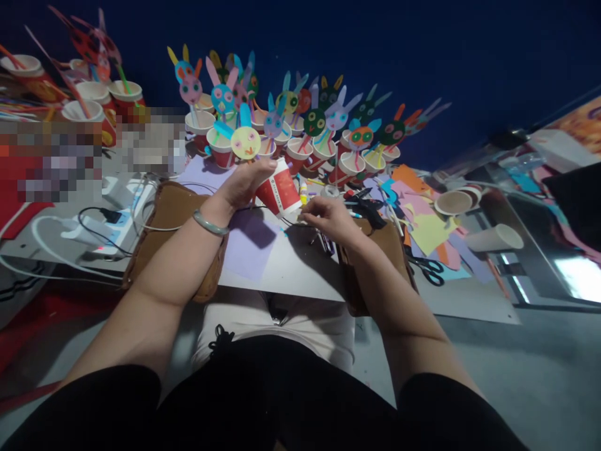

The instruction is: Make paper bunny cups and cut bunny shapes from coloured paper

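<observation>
My left hand point(248, 181), with a bracelet at the wrist, is wrapped round a red and white paper cup point(280, 190) held tilted above the table. Just beyond that hand shows a yellow paper rabbit face point(245, 144) with blue ears; whether it is joined to this cup I cannot tell. Close to the cup's lower right side, my right hand point(328, 218) has its thumb and fingers drawn together. Anything in that pinch is too small to make out. Beneath the cup lies a lilac paper sheet point(248, 247) on the white tabletop point(300, 275).
Behind my hands stand several red cups point(299, 153) with paper rabbits on straws. Brown pads point(162, 219) flank the work spot. To the right lie black scissors point(425, 266), a glue gun point(370, 210) and coloured paper scraps point(429, 232). A power strip point(124, 225) with cables is at left.
</observation>
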Available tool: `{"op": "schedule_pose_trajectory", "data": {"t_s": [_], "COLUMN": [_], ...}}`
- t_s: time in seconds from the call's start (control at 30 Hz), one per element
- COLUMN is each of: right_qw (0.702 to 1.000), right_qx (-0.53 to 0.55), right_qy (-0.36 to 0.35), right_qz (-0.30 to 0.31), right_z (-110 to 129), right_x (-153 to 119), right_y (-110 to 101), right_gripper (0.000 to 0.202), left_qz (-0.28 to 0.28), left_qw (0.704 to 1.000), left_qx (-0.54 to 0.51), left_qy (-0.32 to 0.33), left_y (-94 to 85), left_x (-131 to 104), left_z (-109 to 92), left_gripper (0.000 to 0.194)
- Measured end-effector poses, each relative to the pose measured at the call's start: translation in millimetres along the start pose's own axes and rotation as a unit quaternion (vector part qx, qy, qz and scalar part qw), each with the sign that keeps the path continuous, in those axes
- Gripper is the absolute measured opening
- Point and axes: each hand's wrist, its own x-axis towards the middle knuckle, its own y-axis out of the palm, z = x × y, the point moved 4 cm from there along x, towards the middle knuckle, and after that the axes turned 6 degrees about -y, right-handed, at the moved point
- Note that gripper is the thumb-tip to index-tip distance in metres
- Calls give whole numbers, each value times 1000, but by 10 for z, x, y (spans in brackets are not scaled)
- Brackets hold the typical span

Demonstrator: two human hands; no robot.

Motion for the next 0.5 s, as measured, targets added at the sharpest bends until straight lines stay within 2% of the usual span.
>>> {"op": "schedule_pose_trajectory", "data": {"t_s": [0.13,0.23,0.37,0.5], "right_qw": [982,959,946,944], "right_qx": [60,110,158,178], "right_qy": [-24,-52,-98,-117], "right_qz": [-175,-256,-267,-252], "right_z": [-159,-228,-190,-105], "right_x": [-17,-66,-136,-203], "right_y": [-232,-251,-189,-152], "right_gripper": [21,33,48,53], "left_qz": [24,29,37,54], "left_qw": [1000,998,993,990], "left_qx": [14,42,78,98], "left_qy": [-9,-39,-77,-83], "left_y": [21,49,107,186], "left_x": [-7,-8,-32,-76], "left_z": [66,121,201,256], "left_gripper": [18,24,27,33]}}
